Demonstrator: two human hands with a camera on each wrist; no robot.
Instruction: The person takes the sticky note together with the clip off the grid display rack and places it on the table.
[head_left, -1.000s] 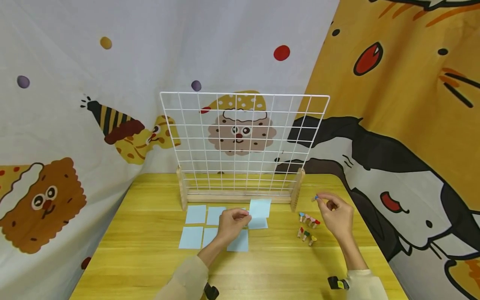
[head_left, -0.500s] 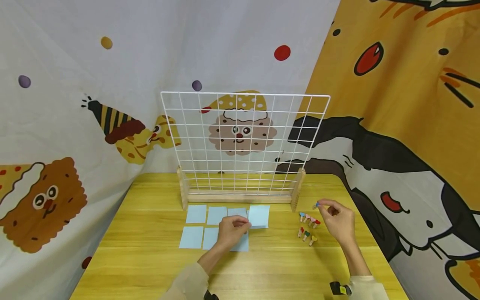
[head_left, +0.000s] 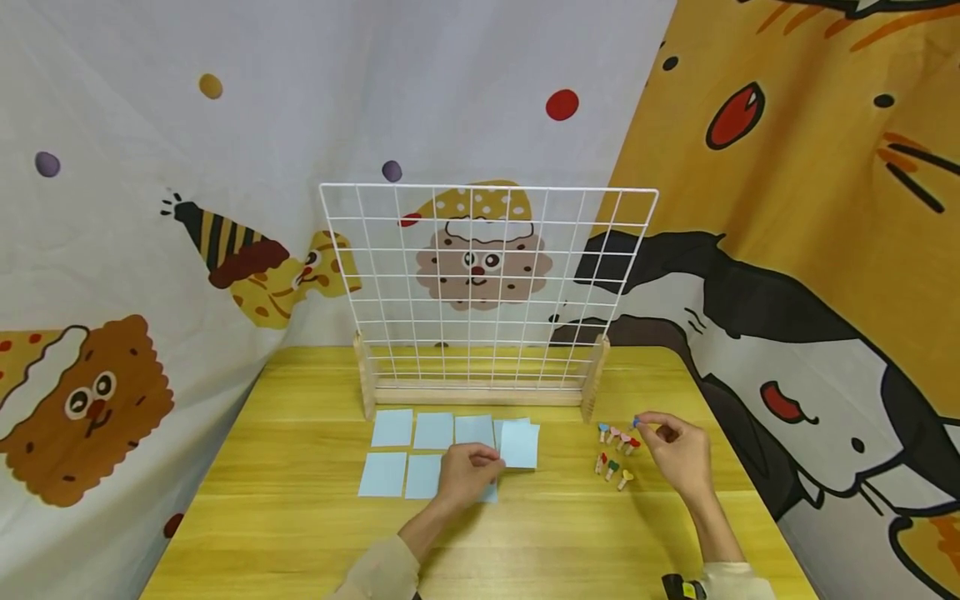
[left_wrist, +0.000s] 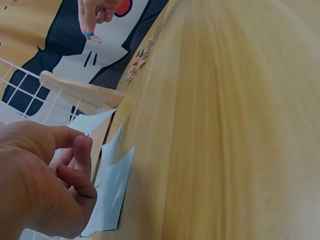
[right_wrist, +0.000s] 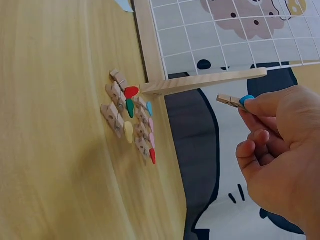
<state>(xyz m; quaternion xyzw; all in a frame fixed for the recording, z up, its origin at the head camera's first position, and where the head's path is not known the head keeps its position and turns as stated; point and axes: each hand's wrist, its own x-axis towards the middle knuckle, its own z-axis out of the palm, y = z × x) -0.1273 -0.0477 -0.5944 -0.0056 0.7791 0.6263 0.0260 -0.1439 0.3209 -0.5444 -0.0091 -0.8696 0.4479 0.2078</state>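
My left hand [head_left: 468, 473] pinches a light blue paper square [head_left: 519, 444] by its left edge. That sheet is raised above the table and partly covers another blue square behind it. In the left wrist view, thumb and index finger meet at the corner of the held paper [left_wrist: 92, 121]. My right hand [head_left: 681, 454] pinches a small wooden clothespin [right_wrist: 229, 100] with a blue decoration, held in the air past the clothespin group. More blue squares [head_left: 392, 428] lie in two rows, some partly hidden by my left hand.
Behind the papers stands a white wire grid [head_left: 487, 275] in a wooden base [head_left: 480, 394]. Several small clothespins [right_wrist: 116, 120] with red, green, yellow, pink and blue decorations lie on the wooden table [head_left: 300, 533] at the right. A printed curtain [head_left: 247, 108] hangs behind.
My left hand has brought the held paper square lower and nearer to me. My right hand has also come down and slightly nearer, still pinching the clothespin.
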